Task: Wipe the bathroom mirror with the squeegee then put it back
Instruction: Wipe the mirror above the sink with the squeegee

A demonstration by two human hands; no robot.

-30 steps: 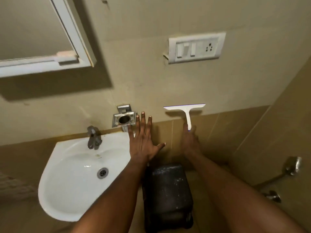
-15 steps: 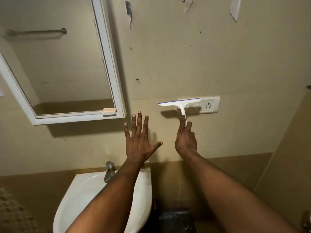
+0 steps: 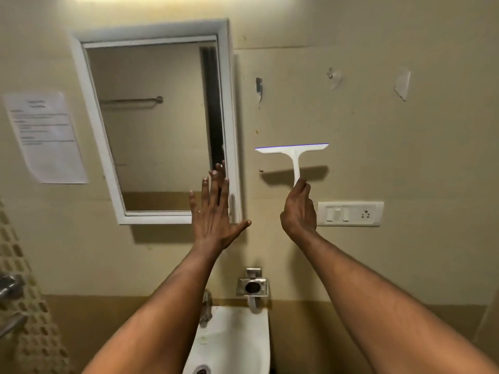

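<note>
The white-framed bathroom mirror (image 3: 151, 125) hangs on the beige wall at upper left of centre. My right hand (image 3: 298, 209) grips the lower end of the white squeegee (image 3: 294, 155) handle, holding it upright with its blue-edged blade on top, to the right of the mirror frame and clear of the glass. My left hand (image 3: 213, 211) is raised with fingers spread, its fingertips overlapping the mirror's lower right corner; it holds nothing.
A switch and socket plate (image 3: 351, 214) sits on the wall just right of my right hand. Below are a white basin (image 3: 232, 341) with a tap (image 3: 206, 309) and a metal holder (image 3: 252, 286). A paper notice (image 3: 46, 136) hangs left of the mirror.
My view has tilted upward, so the whole mirror now shows. My right hand has lifted the squeegee from below the switch plate to above it. My left hand rose toward the mirror's corner.
</note>
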